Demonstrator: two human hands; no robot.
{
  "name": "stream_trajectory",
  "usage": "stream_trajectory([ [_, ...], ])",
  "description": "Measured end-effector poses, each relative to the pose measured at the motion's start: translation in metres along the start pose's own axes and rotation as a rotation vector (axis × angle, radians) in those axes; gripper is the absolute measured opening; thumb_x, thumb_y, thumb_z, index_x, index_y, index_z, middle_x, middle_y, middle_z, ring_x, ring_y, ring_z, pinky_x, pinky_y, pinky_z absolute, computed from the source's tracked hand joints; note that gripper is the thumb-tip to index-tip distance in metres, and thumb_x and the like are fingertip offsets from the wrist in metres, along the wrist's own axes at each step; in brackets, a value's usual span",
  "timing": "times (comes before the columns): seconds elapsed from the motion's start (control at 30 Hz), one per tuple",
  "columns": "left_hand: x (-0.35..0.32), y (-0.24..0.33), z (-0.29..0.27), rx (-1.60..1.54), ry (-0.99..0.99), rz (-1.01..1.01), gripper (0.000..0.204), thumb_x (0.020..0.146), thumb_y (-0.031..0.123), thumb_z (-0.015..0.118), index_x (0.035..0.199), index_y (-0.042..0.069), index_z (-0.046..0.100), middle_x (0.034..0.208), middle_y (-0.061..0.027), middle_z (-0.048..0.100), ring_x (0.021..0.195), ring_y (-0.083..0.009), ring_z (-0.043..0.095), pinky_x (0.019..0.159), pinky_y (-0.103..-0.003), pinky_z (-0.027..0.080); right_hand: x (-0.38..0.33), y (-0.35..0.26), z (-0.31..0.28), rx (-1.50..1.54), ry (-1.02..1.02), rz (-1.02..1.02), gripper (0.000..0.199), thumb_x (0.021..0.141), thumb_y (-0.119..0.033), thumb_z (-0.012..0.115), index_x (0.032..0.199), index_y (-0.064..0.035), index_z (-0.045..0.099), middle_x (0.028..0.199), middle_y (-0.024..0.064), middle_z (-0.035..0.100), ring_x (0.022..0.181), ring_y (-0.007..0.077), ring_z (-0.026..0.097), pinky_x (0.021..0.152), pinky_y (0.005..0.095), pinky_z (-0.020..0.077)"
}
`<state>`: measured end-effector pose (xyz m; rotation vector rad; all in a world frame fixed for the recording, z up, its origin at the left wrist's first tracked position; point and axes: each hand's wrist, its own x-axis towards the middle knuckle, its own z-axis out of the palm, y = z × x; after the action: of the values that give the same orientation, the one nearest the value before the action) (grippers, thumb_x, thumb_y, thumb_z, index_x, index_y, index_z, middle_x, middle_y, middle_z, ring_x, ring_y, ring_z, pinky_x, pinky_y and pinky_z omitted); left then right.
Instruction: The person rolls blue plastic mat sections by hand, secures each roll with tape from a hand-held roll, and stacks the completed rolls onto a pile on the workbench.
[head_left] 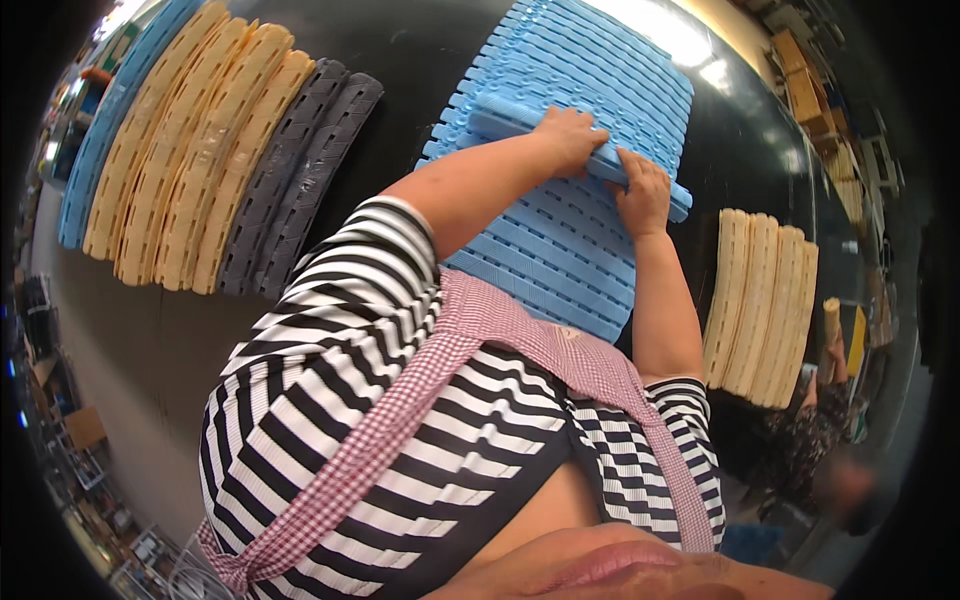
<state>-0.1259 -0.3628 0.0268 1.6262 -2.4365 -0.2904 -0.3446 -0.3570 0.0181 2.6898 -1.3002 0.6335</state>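
Two hands [570,140] [643,190] | grip part-curled, holding blue mat [545,250] | grey bundles [320,180] left | cream bundles [762,305] both sides

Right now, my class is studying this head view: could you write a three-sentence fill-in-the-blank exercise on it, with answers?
1. The left hand and right hand both touch a slatted mat coloured ____.
2. The dark grey pieces lie on the mat's ____ side.
3. The top under the checked apron has black and white ____.

Missing words: blue; left; stripes.
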Motion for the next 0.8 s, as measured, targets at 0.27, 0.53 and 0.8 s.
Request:
stream_trajectory([
  [0.27,-0.184,0.05,0.007,-0.027,0.134,0.146,0.075,0.067,0.031,0.09,0.134,0.018,0.059,0.112,-0.0105,0.059,0.108,-0.033,0.057,0.091,-0.05,0.041,-0.133,-0.123,-0.048,0.099,0.015,-0.005,0.058,0.073,-0.022,0.083,0.128,-0.0136,0.067,0.119,0.008,0.067,0.111,0.0272,0.062,0.098,0.0446,0.042],
  [0.53,-0.157,0.058,-0.008,-0.002,0.14,0.193,0.08,0.073,0.028,0.088,0.145,0.016,0.052,0.137,-0.0143,0.055,0.133,-0.0333,0.049,0.115,-0.056,0.031,-0.074,-0.072,-0.051,0.369,-0.378,0.166,0.057,0.081,-0.029,0.082,0.133,-0.0104,0.066,0.127,0.0114,0.065,0.122,0.0327,0.058,0.105,0.0439,0.0438],
  [0.8,-0.13,0.048,0.004,0.09,0.157,0.217,0.083,0.074,0.03,0.086,0.148,0.02,0.048,0.136,-0.0074,0.056,0.13,-0.0271,0.052,0.109,-0.05,0.034,-0.067,-0.029,-0.049,0.582,0.103,0.261,0.043,0.088,-0.024,0.077,0.126,-0.0064,0.07,0.119,0.0135,0.071,0.113,0.0293,0.066,0.1,0.037,0.0509],
])
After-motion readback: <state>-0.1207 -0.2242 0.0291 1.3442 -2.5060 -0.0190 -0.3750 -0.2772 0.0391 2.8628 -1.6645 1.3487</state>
